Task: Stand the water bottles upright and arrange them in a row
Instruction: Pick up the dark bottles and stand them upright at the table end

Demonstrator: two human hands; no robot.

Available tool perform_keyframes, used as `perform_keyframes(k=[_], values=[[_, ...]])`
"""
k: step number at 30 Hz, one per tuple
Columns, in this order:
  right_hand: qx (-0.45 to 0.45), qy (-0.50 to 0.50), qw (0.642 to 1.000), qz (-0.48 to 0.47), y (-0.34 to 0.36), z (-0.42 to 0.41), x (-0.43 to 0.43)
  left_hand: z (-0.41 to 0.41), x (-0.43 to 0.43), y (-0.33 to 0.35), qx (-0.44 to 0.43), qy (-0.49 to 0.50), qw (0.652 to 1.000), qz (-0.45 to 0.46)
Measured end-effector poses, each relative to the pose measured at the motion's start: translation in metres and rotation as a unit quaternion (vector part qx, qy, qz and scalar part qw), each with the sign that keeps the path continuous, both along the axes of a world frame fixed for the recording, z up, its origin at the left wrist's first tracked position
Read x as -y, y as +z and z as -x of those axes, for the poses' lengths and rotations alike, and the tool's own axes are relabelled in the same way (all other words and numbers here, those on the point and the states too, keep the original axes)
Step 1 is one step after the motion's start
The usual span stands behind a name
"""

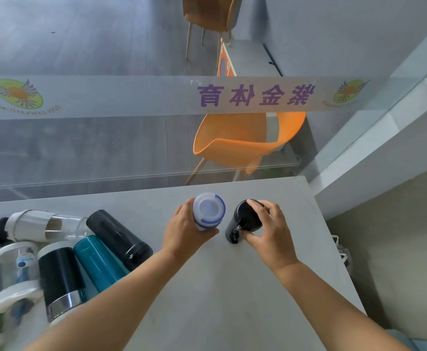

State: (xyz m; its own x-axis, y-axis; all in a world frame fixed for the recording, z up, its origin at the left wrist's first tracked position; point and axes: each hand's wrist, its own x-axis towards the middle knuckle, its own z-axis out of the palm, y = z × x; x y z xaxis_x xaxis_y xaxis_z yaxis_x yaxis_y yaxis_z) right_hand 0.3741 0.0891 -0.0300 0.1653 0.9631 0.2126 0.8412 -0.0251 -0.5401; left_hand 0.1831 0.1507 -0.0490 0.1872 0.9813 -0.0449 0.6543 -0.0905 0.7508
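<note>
In the head view, the left hand (182,229) was clamped on the white bottle (208,211), with the fingers curled round its side and the thumb under its near edge. This bottle had a blue ring at the cap and pointed its cap up toward the camera, above the far middle of the grey desk (232,287). I could not tell if its base touched the desk.

Just right of the white bottle, and apart from it, was the black bottle (245,219), also nearly upright. The right hand (270,229) gripped it from the right side, with the fingers over the cap and the thumb near a small strap on its body.

Well to the left of the white bottle, a group of bottles lay on their sides, close together. Among them were a lying black bottle (118,236), a teal bottle (98,262) touching it, a black and steel bottle (60,274) and a clear bottle (42,226).

Beyond the white bottle stood a glass panel (106,148), and behind it an orange chair (240,140).
</note>
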Motion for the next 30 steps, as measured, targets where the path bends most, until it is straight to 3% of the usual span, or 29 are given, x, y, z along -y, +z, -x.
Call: perform_keyframes(k=[11, 16, 22, 26, 30], values=[[0.015, 0.034, 0.999, -0.014, -0.001, 0.017, 0.017, 0.001, 0.027, -0.008, 0.038, 0.018, 0.999, 0.030], [0.037, 0.011, 0.999, 0.018, 0.002, 0.023, 0.021, 0.014, 0.031, -0.006, 0.003, -0.001, 0.998, 0.066], [0.068, -0.014, 0.992, -0.108, 0.020, 0.059, 0.023, 0.075, 0.051, -0.001, -0.060, 0.046, 0.995, 0.066], [0.029, 0.083, 0.980, -0.181, 0.030, 0.109, 0.016, 0.126, 0.059, -0.001, -0.061, 0.093, 0.992, 0.054], [0.026, 0.196, 0.976, -0.088, 0.012, 0.166, 0.005, 0.169, 0.062, 0.001, -0.082, 0.115, 0.989, 0.035]])
